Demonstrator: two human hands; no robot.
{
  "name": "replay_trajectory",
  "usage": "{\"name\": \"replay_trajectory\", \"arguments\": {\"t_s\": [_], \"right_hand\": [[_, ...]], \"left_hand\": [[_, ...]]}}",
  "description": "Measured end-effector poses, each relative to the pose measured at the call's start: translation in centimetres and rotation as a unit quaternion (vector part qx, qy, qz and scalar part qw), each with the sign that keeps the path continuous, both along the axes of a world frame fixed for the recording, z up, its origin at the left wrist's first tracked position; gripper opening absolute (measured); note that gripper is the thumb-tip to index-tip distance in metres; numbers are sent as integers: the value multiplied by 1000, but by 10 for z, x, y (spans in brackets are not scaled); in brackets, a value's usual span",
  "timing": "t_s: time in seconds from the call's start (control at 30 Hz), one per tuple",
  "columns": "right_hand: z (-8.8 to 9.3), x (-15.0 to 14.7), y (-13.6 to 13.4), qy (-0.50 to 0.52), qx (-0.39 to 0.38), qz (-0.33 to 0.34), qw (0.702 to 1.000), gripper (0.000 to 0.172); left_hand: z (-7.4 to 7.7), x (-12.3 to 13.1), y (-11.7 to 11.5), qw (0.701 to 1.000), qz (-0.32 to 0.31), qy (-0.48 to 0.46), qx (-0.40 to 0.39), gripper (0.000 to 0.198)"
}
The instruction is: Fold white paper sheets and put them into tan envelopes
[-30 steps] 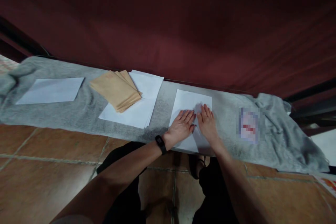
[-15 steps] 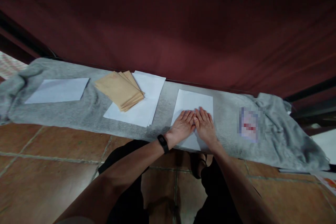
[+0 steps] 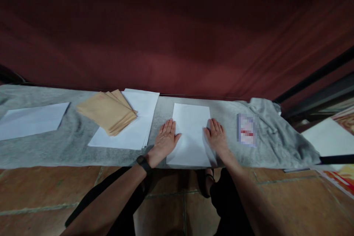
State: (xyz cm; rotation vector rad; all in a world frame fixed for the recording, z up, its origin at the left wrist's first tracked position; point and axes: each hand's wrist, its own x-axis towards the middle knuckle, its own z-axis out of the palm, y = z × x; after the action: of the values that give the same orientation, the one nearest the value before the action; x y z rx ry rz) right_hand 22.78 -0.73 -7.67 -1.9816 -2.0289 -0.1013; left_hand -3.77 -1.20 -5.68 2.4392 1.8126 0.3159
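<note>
- Right at the centre, below the frame's middle, the white sheet [image 3: 192, 129] lies flat on the grey cloth [image 3: 77, 151], its near edge close to the cloth's front edge and its far edge just short of the back.
- Strips of cloth show on both sides: a narrow one toward the white stack [image 3: 142, 114] at centre left, a wider one toward the blurred card [image 3: 247, 131] at centre right.
- Two hands: the left hand [image 3: 165, 139] rests flat over the sheet's left edge, the right hand [image 3: 217, 134] over its right edge, fingers extended, thumbs on the paper.
- One sheet between them; one white paper [image 3: 30, 120] at far left, cut by the frame; at least three brown envelopes [image 3: 107, 112], fanned on the stack, whose sheets I cannot count.
- Lengthwise, the sheet runs up and down the frame, short ends top and bottom.
</note>
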Motion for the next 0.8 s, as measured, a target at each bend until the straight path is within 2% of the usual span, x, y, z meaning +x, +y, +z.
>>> {"name": "replay_trajectory", "arguments": {"t_s": [0.13,0.27,0.4,0.53,0.67,0.8], "right_hand": [[8,3,12,47,-12,-50,998,52],[14,3,26,127,-32,-69,989,47],[17,4,36,235,-63,-97,965,36],[17,-1,45,278,-65,-90,954,26],[17,-12,53,319,-62,-80,942,28],[19,-20,58,327,-44,-78,941,32]], "left_hand": [[8,1,13,997,33,-66,-16,55],[17,6,28,986,70,-152,-24,51],[18,7,40,954,138,-254,-84,59],[13,3,52,918,184,-327,-127,68],[16,-8,62,906,191,-361,-111,71],[22,-13,64,912,189,-349,-103,67]]}}
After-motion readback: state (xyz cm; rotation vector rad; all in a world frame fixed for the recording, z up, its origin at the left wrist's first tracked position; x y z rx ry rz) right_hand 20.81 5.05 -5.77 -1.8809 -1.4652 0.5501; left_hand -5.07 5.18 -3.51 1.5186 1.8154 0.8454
